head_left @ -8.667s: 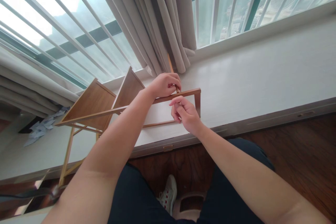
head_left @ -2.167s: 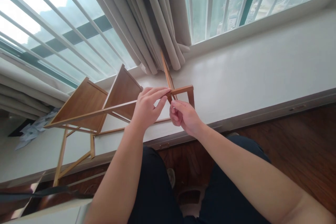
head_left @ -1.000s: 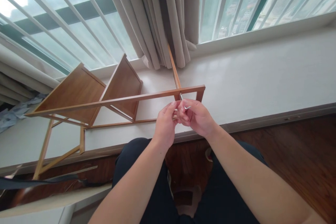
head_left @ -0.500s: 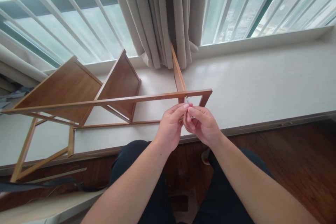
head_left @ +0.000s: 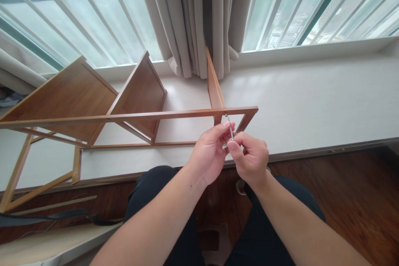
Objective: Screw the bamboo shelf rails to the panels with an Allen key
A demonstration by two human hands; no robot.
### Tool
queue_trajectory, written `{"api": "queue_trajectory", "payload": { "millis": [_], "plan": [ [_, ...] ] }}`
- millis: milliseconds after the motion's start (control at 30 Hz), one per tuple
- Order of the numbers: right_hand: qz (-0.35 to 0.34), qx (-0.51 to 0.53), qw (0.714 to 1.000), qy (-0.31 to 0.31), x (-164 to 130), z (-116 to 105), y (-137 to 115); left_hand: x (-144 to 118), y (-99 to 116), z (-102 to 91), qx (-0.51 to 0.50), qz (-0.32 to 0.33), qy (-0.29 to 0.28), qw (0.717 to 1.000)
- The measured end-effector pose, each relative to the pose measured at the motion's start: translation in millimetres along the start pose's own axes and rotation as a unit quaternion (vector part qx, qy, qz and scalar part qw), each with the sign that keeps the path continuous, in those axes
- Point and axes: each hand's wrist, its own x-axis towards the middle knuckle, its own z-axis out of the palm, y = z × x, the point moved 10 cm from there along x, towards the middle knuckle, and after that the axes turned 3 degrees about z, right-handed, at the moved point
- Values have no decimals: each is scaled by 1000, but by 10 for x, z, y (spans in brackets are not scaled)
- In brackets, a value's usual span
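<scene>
A thin silver hex key [head_left: 231, 129] stands nearly upright between my hands. Its upper end meets a small bolt [head_left: 226, 114] in the front rail of a brown wooden shelf frame [head_left: 168, 115], close to the rail's right end. My left hand [head_left: 212, 145] pinches the shaft from the left with thumb and fingertips. The lower end of the key is in my right hand [head_left: 252, 156], fingers curled and thumb pressed on it. The frame lies on its side, with wooden shelf boards [head_left: 141, 97] standing up from it; a narrower board [head_left: 215, 81] meets the rail by the bolt.
The frame rests on a white window ledge [head_left: 311, 91]. Grey curtains [head_left: 183, 20] hang behind it, between barred windows [head_left: 280, 8]. My knees are against the ledge. Below is a dark wooden floor [head_left: 330, 191]; at lower left are a black strap [head_left: 56, 217] and a pale board [head_left: 62, 243].
My right hand has moved down and to the right, apart from the left, and the hex key now shows between them, reaching the bolt. The view has shifted slightly.
</scene>
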Motion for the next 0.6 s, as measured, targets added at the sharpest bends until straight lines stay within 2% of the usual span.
{"api": "queue_trajectory", "payload": {
  "millis": [167,600],
  "plan": [
    [-38,-52,997,32,24,-38,-99,9,-62,7,-39,-32,5,999],
    [-15,-40,998,52,30,-58,-48,46,-50,4,-36,-28,-7,999]
  ]
}}
